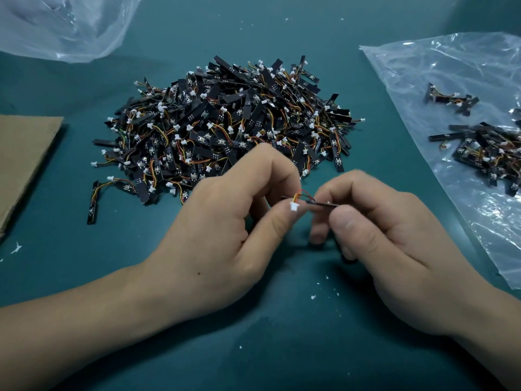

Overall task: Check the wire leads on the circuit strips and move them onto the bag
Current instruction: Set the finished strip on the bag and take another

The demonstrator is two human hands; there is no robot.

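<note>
Seen from above, on a teal counter [84, 277]. Both hands raised just above it, close together, near the front of a big heap of circuit strips [225, 128].

Left hand [225, 235]: grip closed, thumb and forefinger pinched on the white connector [294, 206] at the end of the wire leads [302, 195]. Leads red, yellow and orange, bent in a small loop between the two hands.

Right hand [394, 249]: grip closed on one black circuit strip [321, 204], held flat and edge-on between thumb and fingers, so only a thin dark line visible. Strip and connector joined by the leads; held strip not touching the heap or the counter.

Heap in the middle of the counter, beyond the hands: many black strips lying crossed, each with a white connector and coloured wires.

To the right, a clear plastic bag [423, 80] spread flat on the counter, with a small group of checked strips [485, 150] on it, well apart from the heap.

At far left, a piece of brown cardboard [22, 153]. At upper left, a second clear plastic bag [64, 26], crumpled. Small white crumbs [313, 297] scattered on the counter near the hands.
</note>
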